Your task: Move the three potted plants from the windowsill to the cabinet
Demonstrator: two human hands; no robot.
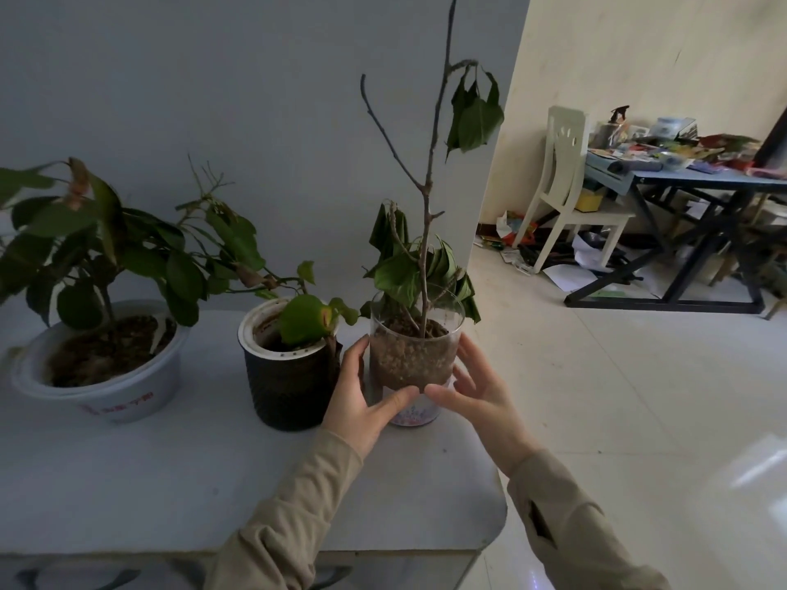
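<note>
A: Where is the clear pot (415, 355) relative to the hands?

B: Right between them. The left hand (362, 398) sits at its nine o'clock, the right hand (477, 396) at its three o'clock, thumbs nearly meeting across the near wall low down. Both are spread open and cupped around the pot; the left fingers (355, 355) lie against the side. Whether they are pressing or only resting I cannot tell.

A: And the pot itself?

B: Standing upright on the cabinet top (170, 483), near its right front corner, with a tall, thin stem (430, 206) rising toward twelve o'clock. The long axis is vertical, and the plant is top-heavy by the look of it.

A: The others?

B: The black pot (287, 385) is just beside it at nine o'clock, very close to the left hand. The white bowl-shaped pot (106, 376) stands farther out the same way. All three appear to be on the cabinet.

A: So what matters next?

B: I judge the task nearly complete. Any release should draw the hands straight outward, the left one minding the black pot's leaves (304, 319).
</note>
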